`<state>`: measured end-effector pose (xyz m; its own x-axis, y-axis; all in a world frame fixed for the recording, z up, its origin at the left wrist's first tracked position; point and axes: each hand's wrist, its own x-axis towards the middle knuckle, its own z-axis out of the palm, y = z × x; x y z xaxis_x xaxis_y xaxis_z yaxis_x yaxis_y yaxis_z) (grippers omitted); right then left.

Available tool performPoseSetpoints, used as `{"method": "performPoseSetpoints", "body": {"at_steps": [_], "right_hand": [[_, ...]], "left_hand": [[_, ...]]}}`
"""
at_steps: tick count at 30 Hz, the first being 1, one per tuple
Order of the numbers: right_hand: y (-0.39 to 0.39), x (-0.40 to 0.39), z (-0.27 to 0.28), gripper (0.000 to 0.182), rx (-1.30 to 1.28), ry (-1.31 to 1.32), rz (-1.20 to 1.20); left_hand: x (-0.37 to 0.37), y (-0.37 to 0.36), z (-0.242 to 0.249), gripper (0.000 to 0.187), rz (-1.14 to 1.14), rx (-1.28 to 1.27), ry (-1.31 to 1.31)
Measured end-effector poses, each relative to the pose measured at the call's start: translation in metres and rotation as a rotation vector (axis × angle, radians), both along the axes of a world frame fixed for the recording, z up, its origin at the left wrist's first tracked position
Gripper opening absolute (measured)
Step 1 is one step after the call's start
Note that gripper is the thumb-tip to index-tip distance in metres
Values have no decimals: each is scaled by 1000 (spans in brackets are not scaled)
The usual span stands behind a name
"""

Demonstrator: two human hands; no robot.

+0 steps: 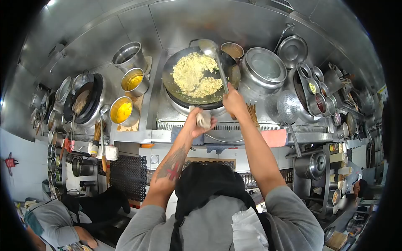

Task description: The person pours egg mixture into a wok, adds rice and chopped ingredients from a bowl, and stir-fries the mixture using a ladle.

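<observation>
A large dark wok (169, 69) sits on the stove in front of me, with pale yellow fried rice (194, 73) spread over its bottom. In my right hand (235, 101) is the long handle of a ladle (220, 69). Its bowl rests at the far side of the wok, above the rice. My left hand (200, 123) is closed around a folded cloth (204, 119) at the wok's near rim. Whether a wok handle lies under the cloth is hidden.
Pots with yellow liquid (124, 111) stand left of the wok. A lidded pot (264, 69), a skimmer (288, 106) and a bamboo brush (252, 113) are on the right. A pink cloth (274, 137) hangs on the front edge. A co-worker (60, 221) is at lower left.
</observation>
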<state>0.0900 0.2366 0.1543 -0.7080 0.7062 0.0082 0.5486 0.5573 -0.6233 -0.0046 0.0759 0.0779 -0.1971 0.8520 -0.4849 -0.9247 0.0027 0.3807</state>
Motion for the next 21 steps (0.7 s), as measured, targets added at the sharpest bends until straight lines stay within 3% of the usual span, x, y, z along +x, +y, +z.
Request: {"method": "performPoseSetpoints", "body": {"at_steps": [3, 5, 7, 8, 9, 11, 12, 14, 15, 17, 18, 19, 21], "right_hand": [[2, -23, -8, 58, -7, -48, -74], [4, -12, -28, 64, 91, -92, 204], [-10, 46, 0, 63, 244, -344, 292], [-9, 74, 12, 63, 337, -443, 348], [-4, 98, 27, 61, 345, -472, 306], [-8, 117, 62, 58, 455, -526, 240], [-18, 125, 81, 56, 547, -555, 212], [-19, 133, 124, 52, 552, -661, 178], [-4, 157, 142, 48, 636, -574, 220], [-22, 194, 238, 46, 680, -452, 367], [-20, 218, 268, 47, 669, -397, 433], [-48, 213, 319, 47, 377, -706, 240], [-60, 220, 332, 47, 281, -698, 158]], "left_hand": [[-30, 52, -24, 36, 64, -168, -43], [-33, 69, -44, 26, 98, -222, -8], [-34, 74, -52, 19, 226, -359, 108], [-26, 62, -29, 18, 183, -301, 66], [-31, 67, -40, 18, 188, -294, 64], [-47, 84, -78, 19, 222, -99, -198], [-49, 86, -69, 18, 239, -225, -31], [-58, 81, -83, 16, 207, -169, 49], [-61, 67, -92, 14, 186, -121, 127], [-34, 25, -68, 10, 209, -205, 228], [3, -10, -10, 10, 189, -314, 123], [36, -36, 25, 12, 229, -325, 44], [52, -65, 88, 15, 134, -169, -8]]}}
